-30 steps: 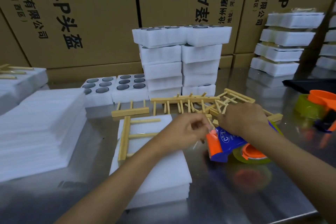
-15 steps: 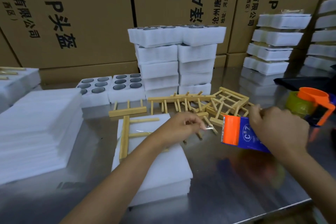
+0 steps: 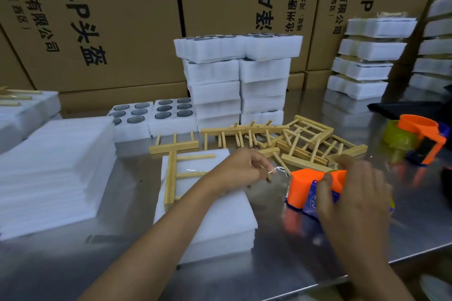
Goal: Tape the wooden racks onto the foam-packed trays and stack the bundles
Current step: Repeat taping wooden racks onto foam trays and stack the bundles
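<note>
- Two bare hands work over a steel table (image 3: 305, 261), both at the centre of the view.
- Left hand (image 3: 241, 168) has its fingers curled, thumb and fingertips pinching the free end of a clear tape strip (image 3: 274, 179); the strip runs from those fingertips toward 3 o'clock, to the dispenser.
- Right hand (image 3: 352, 193) grips an orange-and-blue tape dispenser (image 3: 310, 189) from above — fingers wrapped over its body, its orange nose pointing toward 9 o'clock, at the left hand. The hand is blurred.
- Beneath the left forearm lies a white foam-packed tray (image 3: 215, 217) with a wooden rack (image 3: 178, 173) resting on its far-left part; the rack's long rail runs along the tray's left edge, pegs pointing toward 3 o'clock. The left fingertips sit just past the tray's right edge, close to the rack's peg ends.
- Toward 12 o'clock from the hands a loose pile of wooden racks (image 3: 288, 140) lies on the table.
- Behind that pile stands a double stack of foam trays (image 3: 237, 80); two open trays showing round dark inserts (image 3: 154, 115) lie at its 9 o'clock.
- At 9 o'clock — a thick pile of foam sheets (image 3: 53, 173).
- At 2 o'clock rests a second tape dispenser (image 3: 418, 139), with stacked bundles (image 3: 367, 56) beyond it against cardboard boxes (image 3: 97, 19).
</note>
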### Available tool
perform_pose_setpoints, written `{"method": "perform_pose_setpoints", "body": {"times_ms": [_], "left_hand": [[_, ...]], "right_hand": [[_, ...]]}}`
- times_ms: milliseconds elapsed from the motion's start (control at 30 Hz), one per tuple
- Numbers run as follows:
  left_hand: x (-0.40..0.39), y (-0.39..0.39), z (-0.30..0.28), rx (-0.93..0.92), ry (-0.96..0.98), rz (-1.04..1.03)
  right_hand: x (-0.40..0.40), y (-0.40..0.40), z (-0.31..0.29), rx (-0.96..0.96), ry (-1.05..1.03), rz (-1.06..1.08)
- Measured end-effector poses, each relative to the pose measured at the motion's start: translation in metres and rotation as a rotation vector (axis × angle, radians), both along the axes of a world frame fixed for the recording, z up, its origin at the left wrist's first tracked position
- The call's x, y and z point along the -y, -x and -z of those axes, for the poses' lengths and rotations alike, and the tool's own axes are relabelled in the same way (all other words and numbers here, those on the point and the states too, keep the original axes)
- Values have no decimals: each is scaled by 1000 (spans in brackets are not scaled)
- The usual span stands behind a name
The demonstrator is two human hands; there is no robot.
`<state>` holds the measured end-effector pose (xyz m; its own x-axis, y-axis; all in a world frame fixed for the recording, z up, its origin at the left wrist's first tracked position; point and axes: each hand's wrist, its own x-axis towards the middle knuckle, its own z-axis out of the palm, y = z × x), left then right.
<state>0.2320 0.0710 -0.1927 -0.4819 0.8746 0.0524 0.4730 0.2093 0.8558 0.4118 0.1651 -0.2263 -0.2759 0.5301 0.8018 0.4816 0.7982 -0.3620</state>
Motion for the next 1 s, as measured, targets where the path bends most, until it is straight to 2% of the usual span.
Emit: {"method": "perform_pose_setpoints", "body": {"times_ms": [67,133,167,267,333,433,500,567,667,733,767,867,1000], "left_hand": [[1,0,-1,26,-38,-18],[1,0,-1,37,-47,-36],[0,0,-1,38,-43,-41],[-1,1,-1,34,-22,-36],[-2,3,0,40,1,-32],[-3,4,-1,81,1,-62],[-5,3,-1,57,-22,-98],[-5,1,1,-148,-3,-83],[-5,-4,8,-632,103,-59],[0,-8,5,-863,36,-186],[4,-10,1,-910,-51,-267],[31,-10,-19,-826,-380,-549],[95,12,-17,-431,-449,-826]], "right_hand": [[23,5,-1,-8,70,-241],[41,13,1,96,205,-385],[46,16,4,177,200,-371],[48,24,8,390,1,-238],[44,27,9,375,-12,-206],[35,28,14,252,-94,-203],[29,29,19,276,-185,-221],[28,30,25,337,-236,-247],[31,33,29,401,-267,-272],[35,34,29,408,-256,-284],[37,34,29,416,-247,-284],[39,34,29,433,-214,-287],[39,36,31,453,-209,-339]]}}
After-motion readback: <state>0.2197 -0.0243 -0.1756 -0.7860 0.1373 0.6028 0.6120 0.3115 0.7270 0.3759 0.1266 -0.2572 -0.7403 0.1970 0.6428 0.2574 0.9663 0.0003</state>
